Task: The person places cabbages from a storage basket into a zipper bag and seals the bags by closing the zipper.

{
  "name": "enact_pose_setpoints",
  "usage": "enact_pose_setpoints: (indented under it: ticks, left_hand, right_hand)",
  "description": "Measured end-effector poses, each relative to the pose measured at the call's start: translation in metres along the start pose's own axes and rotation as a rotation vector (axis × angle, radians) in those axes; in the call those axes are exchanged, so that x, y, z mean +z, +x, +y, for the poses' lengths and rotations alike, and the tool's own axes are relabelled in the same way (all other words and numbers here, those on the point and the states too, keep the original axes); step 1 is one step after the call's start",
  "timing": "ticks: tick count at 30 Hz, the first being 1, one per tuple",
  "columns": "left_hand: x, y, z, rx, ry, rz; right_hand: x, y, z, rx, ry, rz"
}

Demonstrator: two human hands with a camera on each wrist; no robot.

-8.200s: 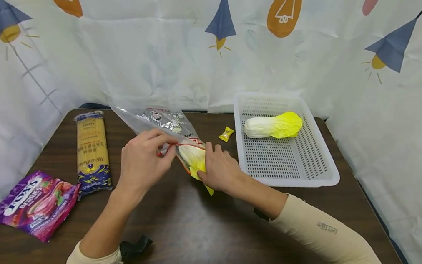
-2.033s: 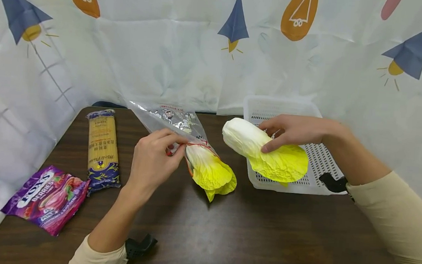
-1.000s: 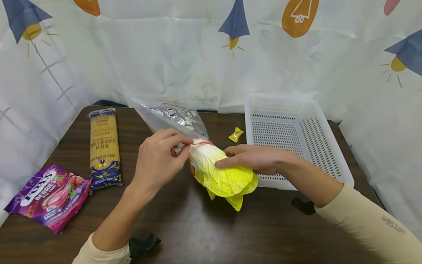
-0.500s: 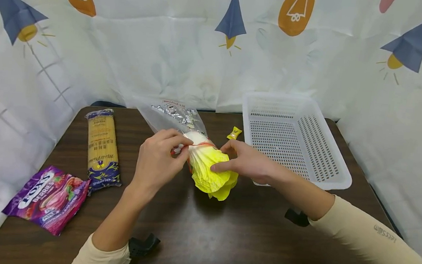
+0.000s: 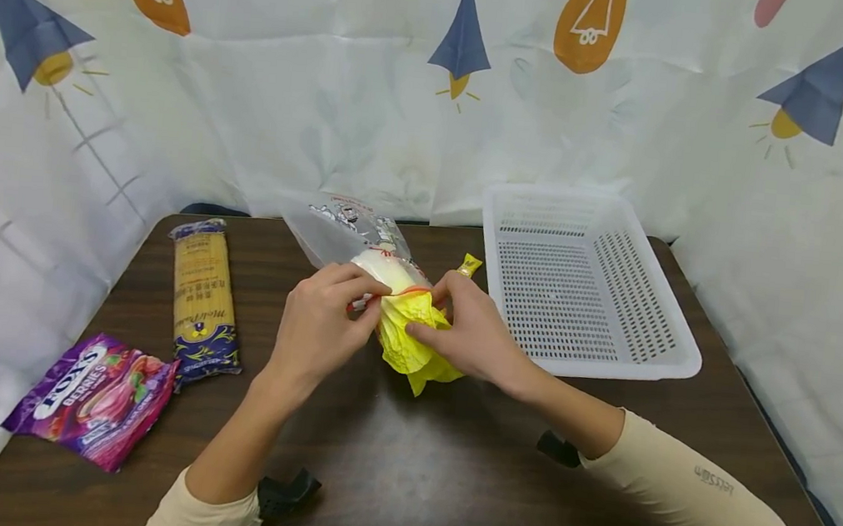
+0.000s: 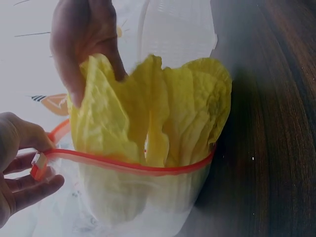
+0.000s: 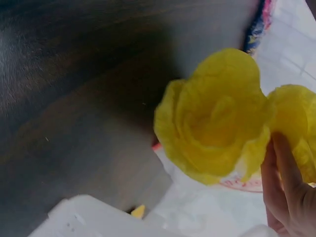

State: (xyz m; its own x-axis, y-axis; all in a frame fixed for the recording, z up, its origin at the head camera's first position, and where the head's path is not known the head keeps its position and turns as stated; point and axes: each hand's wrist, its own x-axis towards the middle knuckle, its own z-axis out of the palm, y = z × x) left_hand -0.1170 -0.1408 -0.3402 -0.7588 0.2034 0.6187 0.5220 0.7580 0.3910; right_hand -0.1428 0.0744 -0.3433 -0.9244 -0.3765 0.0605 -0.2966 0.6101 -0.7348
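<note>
Two napa cabbages stand in a clear zip bag (image 5: 353,228), their white ends inside and yellow leaves sticking out past its red-edged mouth. In the left wrist view, one cabbage (image 6: 106,113) is beside my right hand and the other cabbage (image 6: 202,98) lies nearer the table. My left hand (image 5: 323,313) pinches the corner of the bag's mouth, by the red zip (image 6: 133,166). My right hand (image 5: 472,330) holds the upper cabbage by its leaves, thumb on the near side. In the right wrist view, fingertips (image 7: 284,148) lie against the leaves.
A white perforated basket (image 5: 586,365) stands right of the bag. Between them lies a small yellow-wrapped candy (image 5: 470,265), partly hidden by my right hand. At left are a spaghetti pack (image 5: 201,302) and a purple Fox's candy bag (image 5: 89,401). A patterned curtain hangs behind the table.
My right hand took the second cabbage out of the basket, brought it left to the bag and pushed its white end in beside the first. My left hand keeps its pinch on the bag.
</note>
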Motion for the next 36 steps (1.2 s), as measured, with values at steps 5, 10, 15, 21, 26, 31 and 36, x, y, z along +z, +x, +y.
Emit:
enact_pose_setpoints:
  ticks: [5, 10, 15, 21, 26, 31, 36]
  left_hand:
    - [0.001, 0.000, 0.000, 0.008, 0.012, -0.008]
    - [0.002, 0.000, 0.001, 0.007, 0.011, -0.028]
    - [0.002, 0.000, 0.002, 0.008, 0.029, -0.010]
    - [0.001, -0.001, 0.001, 0.014, 0.030, 0.028]
    - [-0.002, 0.001, -0.001, 0.020, 0.005, 0.059]
    - [-0.004, 0.006, -0.002, 0.025, 0.004, 0.070]
    - [-0.007, 0.013, 0.000, 0.031, -0.006, 0.086]
  right_hand:
    - [0.011, 0.003, 0.005, -0.037, 0.016, 0.057]
    - [0.013, 0.005, 0.005, -0.030, 0.025, 0.079]
    - [0.012, 0.005, 0.007, -0.058, -0.001, 0.092]
    - [0.006, -0.004, 0.007, -0.038, 0.024, 0.069]
    - [0.001, -0.010, 0.009, -0.084, 0.060, 0.082]
    - [-0.002, -0.014, 0.011, -0.106, 0.045, 0.104]
    - [-0.004, -0.013, 0.014, -0.062, 0.059, 0.098]
